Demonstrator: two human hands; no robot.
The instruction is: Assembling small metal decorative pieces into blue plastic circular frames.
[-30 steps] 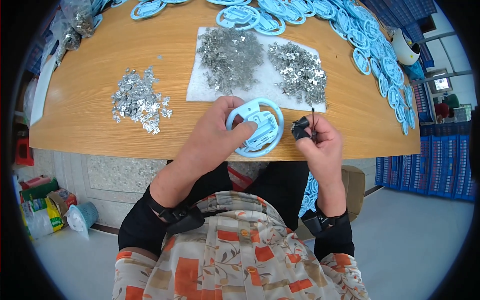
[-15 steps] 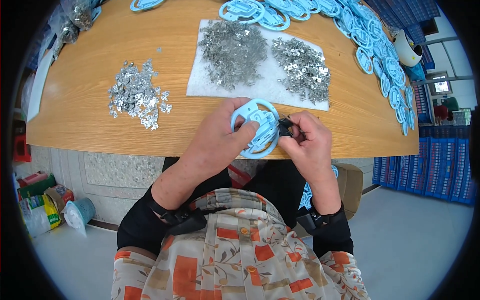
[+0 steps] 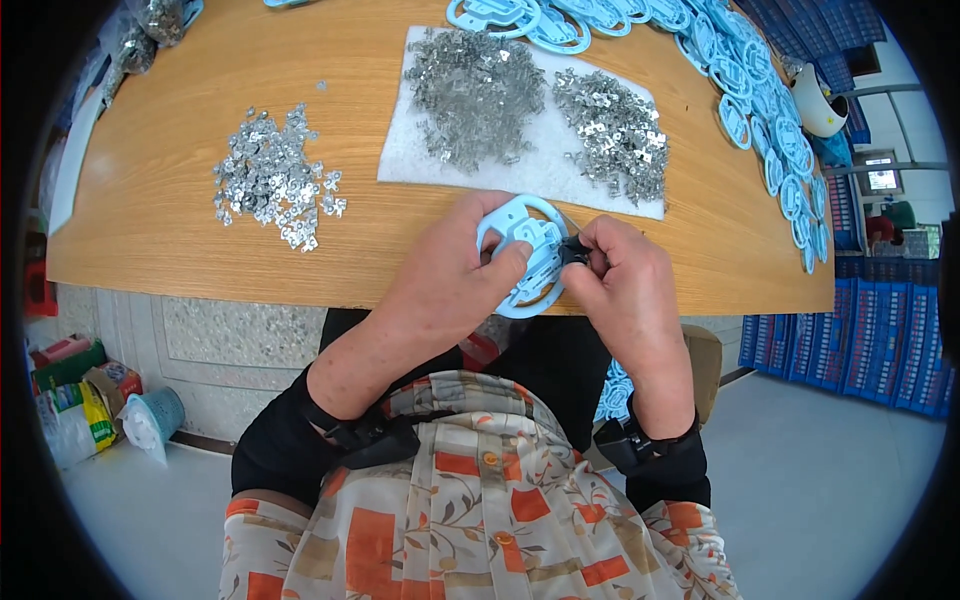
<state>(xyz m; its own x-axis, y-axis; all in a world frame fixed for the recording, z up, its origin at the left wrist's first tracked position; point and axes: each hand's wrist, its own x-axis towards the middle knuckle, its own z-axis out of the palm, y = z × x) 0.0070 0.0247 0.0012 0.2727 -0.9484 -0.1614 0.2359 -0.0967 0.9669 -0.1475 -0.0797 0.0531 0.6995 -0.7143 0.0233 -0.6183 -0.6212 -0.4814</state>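
Observation:
At the table's front edge my left hand (image 3: 450, 262) is closed around a light-blue plastic steering-wheel-shaped piece (image 3: 541, 238), thumb pressed on its ribbed middle. From the right, my right hand (image 3: 632, 275) pinches a small black object (image 3: 574, 250) with a thin metal part against the piece's right rim. The fingers hide most of that black object, so its kind is unclear. Beyond my hands a white felt sheet (image 3: 396, 150) bears two heaps of small metal clips, a larger heap (image 3: 470, 95) and a smaller heap (image 3: 622, 135).
Left on the wooden table (image 3: 180, 250) lies a loose pile of flat metal plates (image 3: 275, 175). Many blue wheel pieces (image 3: 735, 85) are heaped along the far right edge. Clear bags (image 3: 160, 20) stand far left. Blue bins (image 3: 850, 330) are stacked at the right; a basket (image 3: 155, 415) stands on the floor.
Both hands and the wheel piece have shifted slightly right in the picture. My right hand has turned a little, with the black object still at the rim.

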